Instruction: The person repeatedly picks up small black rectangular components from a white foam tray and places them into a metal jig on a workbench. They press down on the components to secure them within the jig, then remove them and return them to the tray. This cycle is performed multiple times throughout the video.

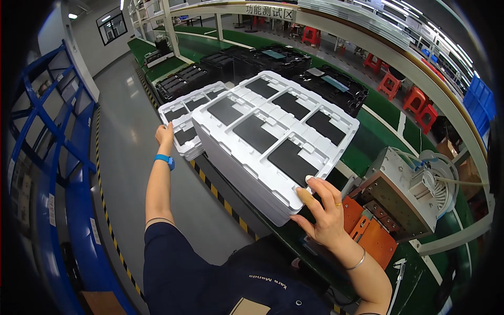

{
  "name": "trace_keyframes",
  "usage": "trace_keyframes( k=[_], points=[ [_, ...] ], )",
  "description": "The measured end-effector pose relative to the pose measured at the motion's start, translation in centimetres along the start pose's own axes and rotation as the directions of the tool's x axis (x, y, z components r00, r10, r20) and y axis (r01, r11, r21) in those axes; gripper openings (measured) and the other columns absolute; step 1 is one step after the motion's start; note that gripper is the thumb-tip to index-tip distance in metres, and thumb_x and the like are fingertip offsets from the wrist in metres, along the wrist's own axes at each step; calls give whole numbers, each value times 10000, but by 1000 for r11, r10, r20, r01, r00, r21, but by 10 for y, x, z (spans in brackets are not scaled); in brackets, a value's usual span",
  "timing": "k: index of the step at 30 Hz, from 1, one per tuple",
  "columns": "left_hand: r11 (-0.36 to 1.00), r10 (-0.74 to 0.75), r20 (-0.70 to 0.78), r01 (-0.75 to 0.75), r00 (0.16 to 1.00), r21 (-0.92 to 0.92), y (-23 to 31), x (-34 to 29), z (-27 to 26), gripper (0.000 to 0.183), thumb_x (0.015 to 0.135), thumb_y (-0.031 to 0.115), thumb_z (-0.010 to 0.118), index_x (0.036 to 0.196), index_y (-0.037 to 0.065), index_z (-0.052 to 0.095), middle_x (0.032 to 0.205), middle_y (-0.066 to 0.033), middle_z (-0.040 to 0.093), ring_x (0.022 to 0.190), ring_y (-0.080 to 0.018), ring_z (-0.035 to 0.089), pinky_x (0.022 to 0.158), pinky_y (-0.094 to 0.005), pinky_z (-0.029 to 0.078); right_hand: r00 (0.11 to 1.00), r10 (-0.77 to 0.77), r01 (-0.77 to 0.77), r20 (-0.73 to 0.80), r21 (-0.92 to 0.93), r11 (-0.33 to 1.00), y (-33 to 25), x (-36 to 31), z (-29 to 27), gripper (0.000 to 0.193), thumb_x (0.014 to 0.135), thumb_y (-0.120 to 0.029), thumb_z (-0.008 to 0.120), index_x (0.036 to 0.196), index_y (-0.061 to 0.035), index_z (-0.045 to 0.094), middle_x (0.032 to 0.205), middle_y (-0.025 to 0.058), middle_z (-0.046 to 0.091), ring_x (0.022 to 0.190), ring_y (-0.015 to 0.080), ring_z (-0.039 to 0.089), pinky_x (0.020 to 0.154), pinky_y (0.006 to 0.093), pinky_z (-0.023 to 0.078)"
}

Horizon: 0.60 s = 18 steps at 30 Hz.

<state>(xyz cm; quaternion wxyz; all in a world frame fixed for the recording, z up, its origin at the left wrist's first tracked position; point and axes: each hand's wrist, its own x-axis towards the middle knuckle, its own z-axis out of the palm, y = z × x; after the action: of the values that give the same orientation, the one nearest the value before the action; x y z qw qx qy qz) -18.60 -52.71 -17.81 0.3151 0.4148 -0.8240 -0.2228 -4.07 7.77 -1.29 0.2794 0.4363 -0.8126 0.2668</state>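
A tall stack of white plastic trays (247, 170) stands before me, its top tray holding several flat dark rectangular pieces (255, 133) in recesses. My right hand (326, 212) pinches the near right corner of this stack, thumb against the side and fingertips over the rim; one finger wears a tan cover. To the left, a lower stack of similar white trays (181, 118), also with dark pieces, reaches over the bench edge. My left hand (164, 135) is closed on its outer left rim; the fingertips are partly hidden.
Black trays (328, 86) line the green bench behind the stacks. On the right stand a metal fixture (399, 184) with a fan, an orange plate (375, 239) and a caliper (397, 281). A blue rack (52, 157) stands across the aisle; red stools (388, 84) are beyond the bench.
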Motion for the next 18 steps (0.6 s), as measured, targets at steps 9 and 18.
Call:
trace_keyframes(
  k=[9,18],
  points=[
    [945,-141,127,172,982,-277,21,-53,17,627,942,366,531,1479,90,362,1384,-284,452,1271,-447,463,1056,-469,392,1000,-1,1,-9,-9,1000,0,1,0,602,689,-283,825,1232,-105,635,1330,132,528,1212,314,483,988,408,434],
    [653,525,-433,-673,733,-348,164,-43,-111,331,972,228,565,1238,39,619,1163,-164,649,1073,-333,597,960,-412,443,973,199,-216,-117,-153,964,22,50,-46,435,848,-258,704,1184,4,619,1105,170,632,1045,329,571,876,420,448]
  ],
)
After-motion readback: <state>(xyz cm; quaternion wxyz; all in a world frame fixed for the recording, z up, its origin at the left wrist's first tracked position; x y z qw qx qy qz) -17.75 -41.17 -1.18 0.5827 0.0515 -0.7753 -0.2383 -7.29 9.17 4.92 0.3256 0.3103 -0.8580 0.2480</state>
